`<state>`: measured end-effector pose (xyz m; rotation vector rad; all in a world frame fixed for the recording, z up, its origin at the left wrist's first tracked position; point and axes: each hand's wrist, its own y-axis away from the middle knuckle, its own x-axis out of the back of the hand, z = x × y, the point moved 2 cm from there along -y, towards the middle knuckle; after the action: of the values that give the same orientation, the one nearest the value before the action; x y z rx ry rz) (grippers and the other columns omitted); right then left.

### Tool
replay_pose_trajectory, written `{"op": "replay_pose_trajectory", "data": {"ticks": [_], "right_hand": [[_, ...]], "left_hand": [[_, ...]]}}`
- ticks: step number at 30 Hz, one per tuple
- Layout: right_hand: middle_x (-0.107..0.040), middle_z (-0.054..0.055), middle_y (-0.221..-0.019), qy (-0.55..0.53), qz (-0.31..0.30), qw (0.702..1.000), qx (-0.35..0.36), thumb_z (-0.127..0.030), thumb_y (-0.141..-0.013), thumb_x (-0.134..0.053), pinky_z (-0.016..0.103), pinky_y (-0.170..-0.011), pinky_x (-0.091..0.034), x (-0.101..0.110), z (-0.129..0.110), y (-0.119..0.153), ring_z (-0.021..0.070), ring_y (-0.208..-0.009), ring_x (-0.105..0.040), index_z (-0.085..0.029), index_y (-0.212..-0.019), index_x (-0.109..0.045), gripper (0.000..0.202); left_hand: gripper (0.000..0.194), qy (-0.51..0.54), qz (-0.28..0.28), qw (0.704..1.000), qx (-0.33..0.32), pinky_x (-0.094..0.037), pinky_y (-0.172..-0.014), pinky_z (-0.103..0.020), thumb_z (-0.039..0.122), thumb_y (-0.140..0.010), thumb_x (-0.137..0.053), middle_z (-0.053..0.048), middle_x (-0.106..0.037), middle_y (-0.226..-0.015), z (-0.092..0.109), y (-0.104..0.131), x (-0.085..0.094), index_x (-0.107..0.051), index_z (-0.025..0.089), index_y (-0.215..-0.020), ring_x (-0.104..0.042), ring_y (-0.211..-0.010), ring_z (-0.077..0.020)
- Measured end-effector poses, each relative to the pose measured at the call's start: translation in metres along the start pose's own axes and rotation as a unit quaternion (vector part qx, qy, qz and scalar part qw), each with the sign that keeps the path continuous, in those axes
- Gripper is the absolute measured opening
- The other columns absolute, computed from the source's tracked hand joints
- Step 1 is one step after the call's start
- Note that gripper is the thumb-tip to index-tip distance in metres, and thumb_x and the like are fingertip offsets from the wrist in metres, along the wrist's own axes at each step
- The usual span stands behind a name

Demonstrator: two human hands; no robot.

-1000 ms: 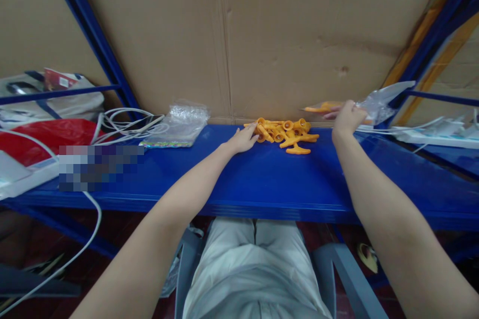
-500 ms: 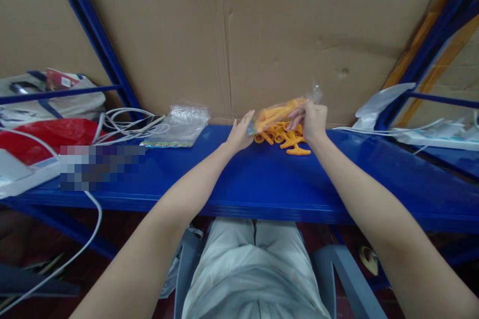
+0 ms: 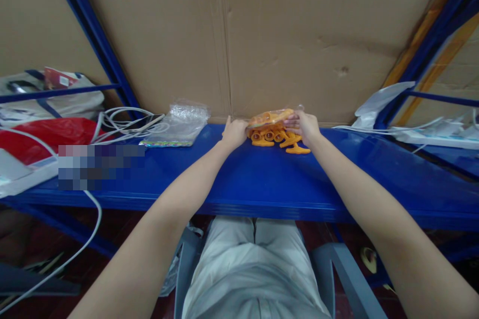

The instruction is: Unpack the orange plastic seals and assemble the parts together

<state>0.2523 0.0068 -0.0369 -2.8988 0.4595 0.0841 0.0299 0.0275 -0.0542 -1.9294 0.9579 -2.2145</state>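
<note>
A clear plastic bag point(image 3: 271, 117) with orange plastic pieces inside lies tilted low over a pile of the same pieces. My right hand point(image 3: 307, 127) grips the bag's right end, its fingers over the plastic. At the bag's left end is my left hand point(image 3: 236, 132), thumb sticking up; its other fingers are partly hidden against the bag and pile, so its hold cannot be made out. Under and in front of the bag sit several loose orange T-shaped pieces point(image 3: 297, 150), some with round open ends facing me.
On the blue table point(image 3: 254, 179), clear plastic bags point(image 3: 183, 124) lie to the left. Further left are coiled white cables point(image 3: 123, 122) and a red bag point(image 3: 52, 134). White cables and plastic point(image 3: 441, 132) lie at the right. Cardboard point(image 3: 269, 35) stands behind.
My right hand has lowered the bag onto the pile, and it lies flatter. My left hand has turned with its thumb up. Some loose orange pieces have shifted.
</note>
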Motion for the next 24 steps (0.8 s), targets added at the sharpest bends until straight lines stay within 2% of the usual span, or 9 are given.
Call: {"op": "replay_pose_trajectory", "data": {"ticks": [3, 4, 7, 10, 12, 15, 18, 21, 24], "right_hand": [[-0.077, 0.006, -0.09, 0.017, -0.01, 1.0, 0.02, -0.016, -0.087, -0.054, 0.033, -0.068, -0.062, -0.001, 0.005, -0.004, 0.0174, -0.075, -0.073, -0.021, -0.083, -0.063, 0.01], [-0.077, 0.006, -0.096, 0.04, -0.015, 0.999, 0.032, -0.015, -0.084, -0.055, 0.033, -0.069, -0.061, -0.003, 0.007, -0.005, 0.0179, -0.078, -0.074, -0.021, -0.09, -0.064, 0.012], [-0.076, 0.007, -0.103, 0.15, -0.017, 0.982, 0.112, -0.013, -0.077, -0.058, 0.037, -0.077, -0.06, -0.005, 0.013, -0.007, 0.0216, -0.087, -0.074, -0.022, -0.11, -0.064, 0.035], [-0.076, 0.009, -0.102, 0.249, -0.016, 0.945, 0.211, -0.015, -0.073, -0.063, 0.04, -0.086, -0.057, -0.004, 0.014, -0.004, 0.0257, -0.093, -0.073, -0.019, -0.131, -0.059, 0.058], [-0.076, 0.009, -0.103, 0.284, -0.036, 0.924, 0.252, -0.017, -0.073, -0.066, 0.039, -0.086, -0.056, -0.004, 0.011, 0.001, 0.0257, -0.09, -0.073, -0.019, -0.138, -0.056, 0.066], [-0.077, 0.006, -0.104, 0.304, -0.07, 0.904, 0.293, -0.027, -0.077, -0.07, 0.038, -0.086, -0.057, -0.004, 0.004, 0.011, 0.0243, -0.089, -0.073, -0.024, -0.136, -0.061, 0.059], [-0.078, 0.003, -0.095, 0.325, -0.059, 0.891, 0.31, -0.041, -0.081, -0.073, 0.038, -0.087, -0.055, -0.004, -0.001, 0.018, 0.0261, -0.092, -0.073, -0.028, -0.124, -0.069, 0.046], [-0.076, 0.005, -0.08, 0.334, -0.029, 0.89, 0.307, -0.048, -0.09, -0.063, 0.035, -0.082, -0.055, -0.003, -0.002, 0.018, 0.0269, -0.089, -0.074, -0.025, -0.103, -0.075, 0.029], [-0.072, 0.006, -0.071, 0.328, -0.014, 0.892, 0.312, -0.05, -0.097, -0.051, 0.032, -0.075, -0.053, -0.003, -0.002, 0.015, 0.026, -0.082, -0.073, -0.024, -0.084, -0.072, 0.036]], "left_hand": [[0.035, 0.011, 0.024, 0.999, -0.024, -0.033, -0.12, -0.056, 0.017, -0.096, -0.043, -0.01, -0.073, -0.127, 0.01, 0.0, 0.004, -0.075, 0.021, -0.109, -0.064, -0.123, -0.0277], [0.035, 0.012, 0.031, 0.999, -0.032, -0.035, -0.118, -0.054, 0.016, -0.096, -0.044, -0.01, -0.071, -0.131, 0.012, 0.0, 0.005, -0.075, 0.02, -0.11, -0.063, -0.124, -0.0278], [0.036, 0.002, 0.044, 0.997, -0.059, -0.041, -0.112, -0.048, 0.012, -0.093, -0.044, -0.012, -0.063, -0.143, 0.019, 0.002, 0.007, -0.074, 0.017, -0.113, -0.06, -0.126, -0.029], [0.037, -0.005, 0.058, 0.996, -0.07, -0.044, -0.107, -0.046, 0.013, -0.092, -0.044, -0.014, -0.058, -0.148, 0.023, 0.004, 0.008, -0.071, 0.014, -0.118, -0.059, -0.125, -0.0301], [0.037, -0.001, 0.065, 0.996, -0.068, -0.045, -0.106, -0.046, 0.014, -0.092, -0.045, -0.015, -0.058, -0.148, 0.023, 0.005, 0.009, -0.07, 0.013, -0.12, -0.058, -0.125, -0.0306], [0.036, 0.008, 0.072, 0.996, -0.06, -0.045, -0.106, -0.048, 0.016, -0.092, -0.046, -0.015, -0.06, -0.145, 0.021, 0.005, 0.01, -0.07, 0.013, -0.119, -0.058, -0.125, -0.0314], [0.034, 0.012, 0.076, 0.996, -0.052, -0.046, -0.107, -0.047, 0.017, -0.092, -0.046, -0.014, -0.061, -0.144, 0.018, 0.004, 0.01, -0.071, 0.015, -0.116, -0.058, -0.126, -0.0308], [0.032, 0.023, 0.084, 0.995, -0.048, -0.045, -0.108, -0.046, 0.018, -0.094, -0.047, -0.014, -0.056, -0.151, 0.015, 0.004, 0.011, -0.068, 0.016, -0.117, -0.056, -0.131, -0.0304], [0.035, 0.035, 0.102, 0.993, -0.038, -0.045, -0.108, -0.046, 0.025, -0.097, -0.048, -0.016, -0.045, -0.16, 0.014, 0.005, 0.012, -0.061, 0.016, -0.128, -0.05, -0.139, -0.0312]]}}
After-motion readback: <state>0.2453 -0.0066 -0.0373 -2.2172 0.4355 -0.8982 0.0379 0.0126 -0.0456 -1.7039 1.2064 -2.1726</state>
